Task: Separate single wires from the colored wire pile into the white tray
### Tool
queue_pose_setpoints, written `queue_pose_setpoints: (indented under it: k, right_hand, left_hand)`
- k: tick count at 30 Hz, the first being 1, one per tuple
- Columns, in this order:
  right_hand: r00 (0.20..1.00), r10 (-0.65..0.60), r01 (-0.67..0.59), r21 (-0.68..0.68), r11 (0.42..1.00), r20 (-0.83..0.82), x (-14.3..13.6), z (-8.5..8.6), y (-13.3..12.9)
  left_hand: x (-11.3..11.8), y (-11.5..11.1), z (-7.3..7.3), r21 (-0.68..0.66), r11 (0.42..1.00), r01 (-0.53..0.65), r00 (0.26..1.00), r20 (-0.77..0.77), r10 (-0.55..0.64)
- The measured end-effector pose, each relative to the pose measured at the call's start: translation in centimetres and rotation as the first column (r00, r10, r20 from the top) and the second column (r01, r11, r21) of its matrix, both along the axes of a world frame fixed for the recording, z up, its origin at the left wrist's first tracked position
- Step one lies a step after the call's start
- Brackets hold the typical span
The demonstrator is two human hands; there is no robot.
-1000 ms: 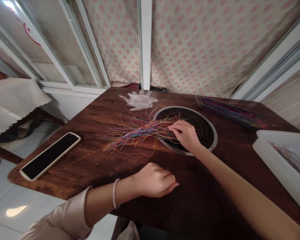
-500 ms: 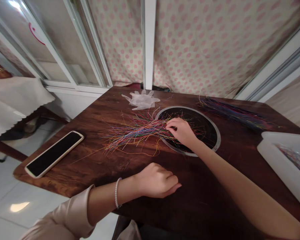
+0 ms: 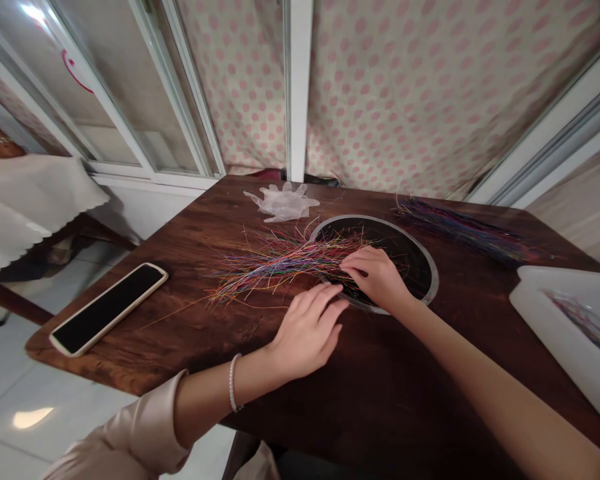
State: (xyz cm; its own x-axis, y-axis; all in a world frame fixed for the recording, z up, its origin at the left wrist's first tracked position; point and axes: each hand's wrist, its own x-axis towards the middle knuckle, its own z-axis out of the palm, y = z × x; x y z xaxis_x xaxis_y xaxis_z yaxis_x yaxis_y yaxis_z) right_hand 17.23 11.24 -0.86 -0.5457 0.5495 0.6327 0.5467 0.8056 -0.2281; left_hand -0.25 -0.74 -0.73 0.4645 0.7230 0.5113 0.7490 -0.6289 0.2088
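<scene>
A loose bundle of thin multicoloured wires [image 3: 275,265] lies across the dark wooden table, its right end over a round black inset with a grey rim [image 3: 434,280]. My right hand [image 3: 375,273] is at that right end, thumb and fingertips pinched together at the wires; whatever they hold is too small to make out. Just below the bundle, my left hand [image 3: 307,330], with a pearl bracelet at the wrist, reaches toward the inset's near rim. Its fingers are apart and nothing shows in them.
Clear plastic gloves [image 3: 284,202] lie behind the bundle. A phone [image 3: 109,309] rests at the table's left. Darker wires [image 3: 467,230] lie at the back right, and a white bin [image 3: 535,293] holding wires stands at the right edge.
My left hand has opened from a closed fist and moved up toward the wires. My right hand has shifted slightly right and down, still pinched.
</scene>
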Motion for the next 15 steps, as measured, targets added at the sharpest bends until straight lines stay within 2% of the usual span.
queue_pose_setpoints:
  k: [6, 15]
  right_hand:
    - [0.998, -0.045, 0.048, 0.074, 0.996, -0.049, 2.7, 0.8, -2.5]
    - [0.967, -0.227, 0.246, 0.200, 0.948, -0.113, 8.3, 3.8, -4.9]
  left_hand:
    - [-0.3, 0.9, -0.8, -0.033, 0.987, -0.158, 0.981, -0.119, 0.153]
    - [-0.5, 1.6, -1.4, -0.033, 0.965, -0.259, 0.956, -0.151, 0.251]
